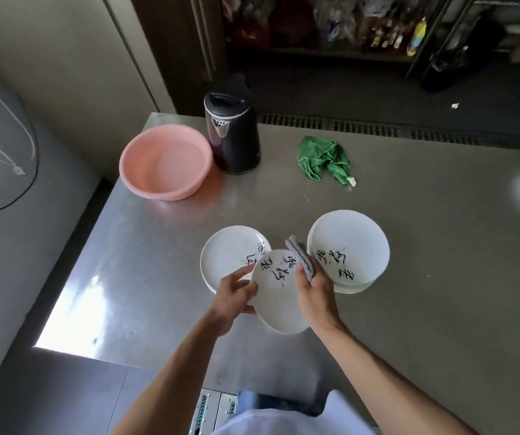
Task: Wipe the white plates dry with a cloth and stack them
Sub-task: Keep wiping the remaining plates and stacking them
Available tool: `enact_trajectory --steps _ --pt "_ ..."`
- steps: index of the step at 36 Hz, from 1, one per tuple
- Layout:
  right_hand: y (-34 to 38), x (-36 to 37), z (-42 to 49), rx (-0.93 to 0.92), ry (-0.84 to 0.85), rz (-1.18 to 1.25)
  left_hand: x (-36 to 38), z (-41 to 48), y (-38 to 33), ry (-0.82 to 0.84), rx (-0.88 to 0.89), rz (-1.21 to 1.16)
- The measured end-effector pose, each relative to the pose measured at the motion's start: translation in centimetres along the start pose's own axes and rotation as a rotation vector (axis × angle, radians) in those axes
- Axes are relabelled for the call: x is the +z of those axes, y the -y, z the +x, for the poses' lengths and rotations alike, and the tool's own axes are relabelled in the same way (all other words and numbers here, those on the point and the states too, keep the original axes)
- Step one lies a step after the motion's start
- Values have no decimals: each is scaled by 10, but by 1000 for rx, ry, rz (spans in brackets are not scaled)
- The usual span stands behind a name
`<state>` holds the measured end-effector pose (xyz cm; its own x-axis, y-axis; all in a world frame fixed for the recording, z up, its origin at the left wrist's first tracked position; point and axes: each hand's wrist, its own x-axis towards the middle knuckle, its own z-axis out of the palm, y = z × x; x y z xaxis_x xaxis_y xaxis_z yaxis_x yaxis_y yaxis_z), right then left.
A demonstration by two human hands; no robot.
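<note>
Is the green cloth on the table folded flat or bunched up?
Bunched up: the green cloth lies in a crumpled heap on the table, right of the kettle.

The pink basin (158, 191) crowds the kettle's (232, 136) left, a green cloth (323, 157) lies to its right, and bare bench (268, 202) runs from its front to the left plate stack (225, 251) and right plate stack (351, 240).

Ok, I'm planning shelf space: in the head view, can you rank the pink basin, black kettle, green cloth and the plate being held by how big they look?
1. Pink basin.
2. Black kettle and held plate: these look alike, and the plate is nearer the camera, so unranked.
3. Green cloth.
</note>
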<state>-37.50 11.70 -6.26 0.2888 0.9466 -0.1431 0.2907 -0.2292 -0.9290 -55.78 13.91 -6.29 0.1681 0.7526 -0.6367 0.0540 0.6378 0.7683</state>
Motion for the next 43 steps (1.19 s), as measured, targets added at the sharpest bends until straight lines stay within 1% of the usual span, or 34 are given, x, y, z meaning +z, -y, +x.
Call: enact_trajectory --steps 3,5,7,11,14,17,19,21,22,24,25,28,30,32,34,35,36,39,42,43 --pt "-17 -16 -15 11 14 -76 17 -10 12 70 -68 29" --pt "-31 -26 -27 23 52 -134 28 -15 21 114 -101 46" --pt "-47 -37 -42 -20 132 -217 38 -19 31 133 -137 63" --pt "-83 -54 -67 -181 320 -492 58 -23 48 156 -189 96" --pt "-102 -57 -80 -179 493 -648 71 -25 56 159 -216 103" --pt "-110 -53 -85 -224 544 -779 77 -27 60 157 -218 86" --pt "-109 -54 -86 -363 576 -777 78 -26 62 142 -215 72" --pt "-107 -61 -89 -505 657 -719 76 -25 63 108 -227 68" --pt "-107 -67 -91 -545 697 -693 74 -23 63 95 -237 70" --pt "-112 -80 -96 -564 747 -692 71 -21 63 90 -250 74" --pt "-116 -86 -98 -565 737 -711 70 -21 62 91 -253 72" --pt "-127 -96 -94 -577 608 -803 70 -20 61 96 -261 71" --pt "-125 -91 -86 -507 546 -850 71 -21 61 106 -258 66" --pt "-121 -79 -76 -385 520 -875 72 -21 61 115 -249 62" --pt "-119 -63 -65 -203 519 -882 74 -21 60 118 -243 64" --pt "-117 -55 -60 -147 520 -879 74 -21 60 118 -242 69" --pt "-115 -48 -57 -141 520 -879 75 -21 59 118 -243 74" --pt "-107 -37 -58 -257 597 -828 75 -23 59 131 -240 70" --pt "-103 -46 -68 -459 692 -734 72 -22 61 119 -238 48" --pt "-102 -53 -72 -500 727 -706 70 -21 62 109 -247 42"
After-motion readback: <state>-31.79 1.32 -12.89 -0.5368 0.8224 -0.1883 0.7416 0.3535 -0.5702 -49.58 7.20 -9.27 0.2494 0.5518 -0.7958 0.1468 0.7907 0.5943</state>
